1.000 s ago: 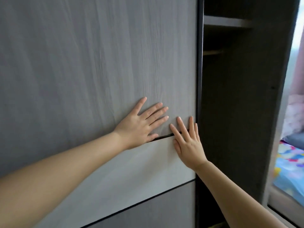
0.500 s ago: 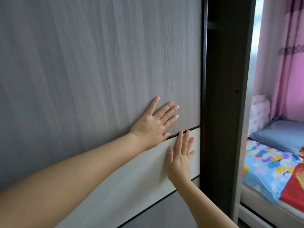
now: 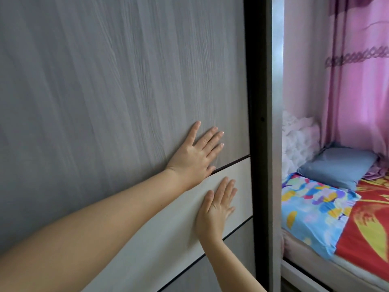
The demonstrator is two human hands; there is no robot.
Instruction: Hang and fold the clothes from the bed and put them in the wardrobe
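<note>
Head view: grey wood-grain sliding wardrobe door (image 3: 105,91) filled the left. Left hand (image 3: 194,157) lay flat on it, fingers spread, holding nothing; right hand (image 3: 216,207) likewise, pressed on the door's pale band w/ open palm. Bed w/ colourful patterned sheet (image 3: 315,207) at right, blue pillow (image 3: 336,167) on it.

Right of frame: pink curtain (image 3: 357,98) hangs full height, with a darker purple patterned band across it. Below it, a blue-grey pillow (image 3: 336,167) lies flat. Beside the pillow, toward the left, a pile of white fluffy material (image 3: 299,142); cannot tell what it is. In front of the pillow, a light-blue sheet with multicoloured patches (image 3: 311,211), its edge lying on a red sheet with yellow pattern (image 3: 370,224).
</note>
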